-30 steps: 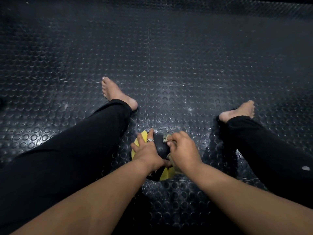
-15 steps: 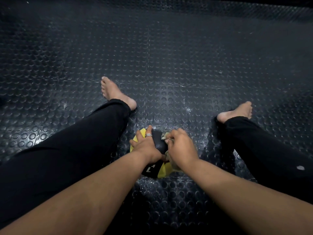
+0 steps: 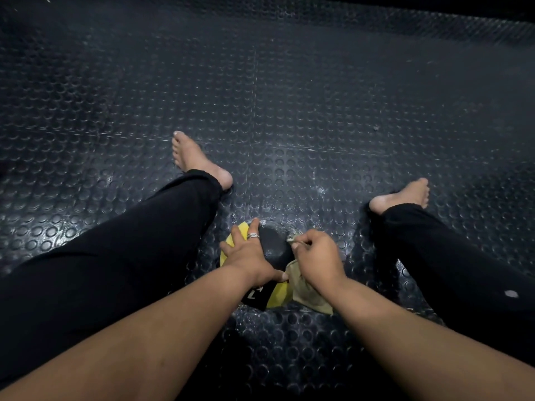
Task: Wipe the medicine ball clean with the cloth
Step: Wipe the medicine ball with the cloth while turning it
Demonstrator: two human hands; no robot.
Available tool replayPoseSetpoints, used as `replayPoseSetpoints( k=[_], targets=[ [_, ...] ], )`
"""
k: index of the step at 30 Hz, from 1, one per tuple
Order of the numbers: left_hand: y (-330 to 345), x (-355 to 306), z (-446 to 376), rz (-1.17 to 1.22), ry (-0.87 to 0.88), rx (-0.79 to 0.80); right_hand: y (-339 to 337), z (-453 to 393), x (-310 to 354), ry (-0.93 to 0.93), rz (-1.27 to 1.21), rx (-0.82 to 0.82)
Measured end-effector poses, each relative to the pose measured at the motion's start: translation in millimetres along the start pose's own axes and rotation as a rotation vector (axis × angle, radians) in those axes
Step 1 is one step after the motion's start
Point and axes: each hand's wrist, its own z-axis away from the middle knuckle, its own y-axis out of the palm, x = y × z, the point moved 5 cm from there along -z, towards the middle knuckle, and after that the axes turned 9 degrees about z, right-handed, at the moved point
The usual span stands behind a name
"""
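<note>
Black and yellow panels mark the ball (image 3: 275, 250), which sits on the studded rubber floor (image 3: 318, 111) between the person's spread legs, nearer the left leg (image 3: 130, 256). The left hand (image 3: 249, 256) lies over the ball's left top, fingers spread and fairly straight on its surface, thumb stretched across the near side; a ring (image 3: 252, 235) shows on one finger. The right hand (image 3: 317, 260) is curled round the beige cloth (image 3: 307, 290), gripping it against the ball's right side. A small bit of cloth pokes out past the fingers at the top, and a loose fold hangs below the wrist down to the floor. Some white lettering shows on the near black panel, too small to read. Both feet are bare, the left foot (image 3: 197, 160) farther out than the right foot (image 3: 402, 195), and the legs wear black trousers.
</note>
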Motion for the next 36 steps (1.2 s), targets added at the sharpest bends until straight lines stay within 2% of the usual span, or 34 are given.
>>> replayPoseSetpoints(
  k=[5,12,18,27,31,36],
  targets=[
    [5,-5,3,-0.054,-0.002,-0.018,-10,-20,-6,0.126,-0.001,0.002],
    [4,-2,-2,-0.043,-0.009,-0.023,0,-1,10,-0.039,0.020,-0.016],
    [5,-7,-3,-0.043,0.000,-0.019,-7,-20,4,0.079,-0.056,-0.009],
    [7,-5,1,-0.048,0.005,-0.013,-5,-26,-6,0.136,-0.029,0.018],
    [6,-4,0,-0.028,0.010,-0.013,-4,-24,-1,0.098,0.003,0.021],
    [5,2,0,-0.027,0.018,-0.020,4,0,10,-0.039,0.044,-0.011]
  ],
)
